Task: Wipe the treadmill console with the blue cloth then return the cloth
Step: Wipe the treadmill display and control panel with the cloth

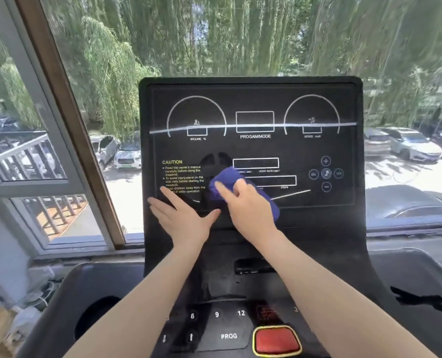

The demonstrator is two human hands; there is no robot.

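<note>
My right hand (245, 202) presses the blue cloth (227, 180) against the lower middle of the treadmill console (253, 148), fingers curled over the bunched fabric and gripping it. The cloth bulges out above my fingertips and trails below my wrist side toward the right; most of its middle is hidden under my palm, so I cannot make out how it is folded. It looks soft and thick, a deep blue wad against the flat glossy black panel. My left hand (181, 218) lies just beside it, fingers straight and spread, flat on the panel's lower left, covering the last lines of the yellow and white caution text (182, 175). White outlined dials and boxes mark the panel, crossed by a bright reflected streak. Nearer me, my forearms hide part of the lower keypad; a red button (276, 341) with a yellow rim is cut off at the bottom edge. Beyond the window (90, 99), blurred trees and parked cars (127, 156)
</note>
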